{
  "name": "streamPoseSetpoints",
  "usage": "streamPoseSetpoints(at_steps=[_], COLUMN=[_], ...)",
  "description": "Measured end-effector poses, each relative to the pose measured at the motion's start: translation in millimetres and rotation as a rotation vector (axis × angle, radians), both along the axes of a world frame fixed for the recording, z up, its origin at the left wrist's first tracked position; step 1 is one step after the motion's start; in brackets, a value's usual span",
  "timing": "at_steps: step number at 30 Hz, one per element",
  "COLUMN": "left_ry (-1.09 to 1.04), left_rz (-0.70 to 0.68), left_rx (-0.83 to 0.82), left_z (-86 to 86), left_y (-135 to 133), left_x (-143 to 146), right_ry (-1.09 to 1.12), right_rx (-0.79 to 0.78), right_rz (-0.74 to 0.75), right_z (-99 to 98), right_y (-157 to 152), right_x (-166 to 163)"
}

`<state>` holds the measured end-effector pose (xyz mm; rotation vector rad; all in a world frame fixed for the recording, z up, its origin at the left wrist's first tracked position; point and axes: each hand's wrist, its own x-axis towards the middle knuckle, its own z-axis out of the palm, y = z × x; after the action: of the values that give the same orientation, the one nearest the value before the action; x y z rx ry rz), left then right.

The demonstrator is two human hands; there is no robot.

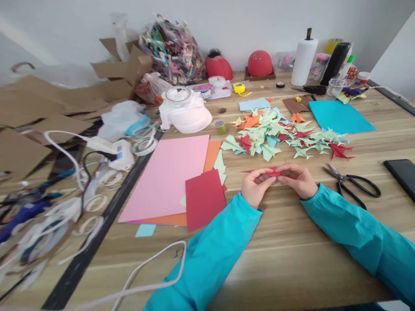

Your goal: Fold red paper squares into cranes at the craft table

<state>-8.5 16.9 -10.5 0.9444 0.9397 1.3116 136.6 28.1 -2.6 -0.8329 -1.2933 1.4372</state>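
My left hand (256,185) and my right hand (300,179) meet over the wooden table (292,242), both pinched on a small folded piece of red paper (270,172) whose pointed tip sticks out to the left. Both arms wear teal sleeves. Just beyond the hands lies a pile of folded paper shapes (279,134) in green, orange, red and blue. A dark red sheet (204,198) lies left of my left hand, on top of a pink sheet (165,177) and an orange one.
Black scissors (352,183) lie right of my right hand, a dark phone (402,175) at the right edge. A blue sheet (339,115), paper towel roll (303,60), bottles and red domes (259,63) stand at the back. Tape rolls, cables and cardboard clutter the left.
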Motion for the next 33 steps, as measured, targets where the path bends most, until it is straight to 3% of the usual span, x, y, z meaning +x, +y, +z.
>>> streamPoseSetpoints(at_steps=[13,23,33], left_ry=[0.105,0.150,0.138], left_rz=[0.006,0.064,0.043], left_rx=[0.019,0.076,0.056], left_z=[-0.3,-0.9,1.5], left_y=[-1.0,-2.0,-2.9], left_x=[0.9,1.8,2.2], right_ry=[-0.044,-0.041,-0.025], right_rx=[0.006,0.045,-0.023], right_rz=[-0.126,-0.094,-0.063], right_z=[-5.7,-2.7,-2.5], right_y=[3.5,3.3,3.2], right_x=[1.5,0.5,1.5])
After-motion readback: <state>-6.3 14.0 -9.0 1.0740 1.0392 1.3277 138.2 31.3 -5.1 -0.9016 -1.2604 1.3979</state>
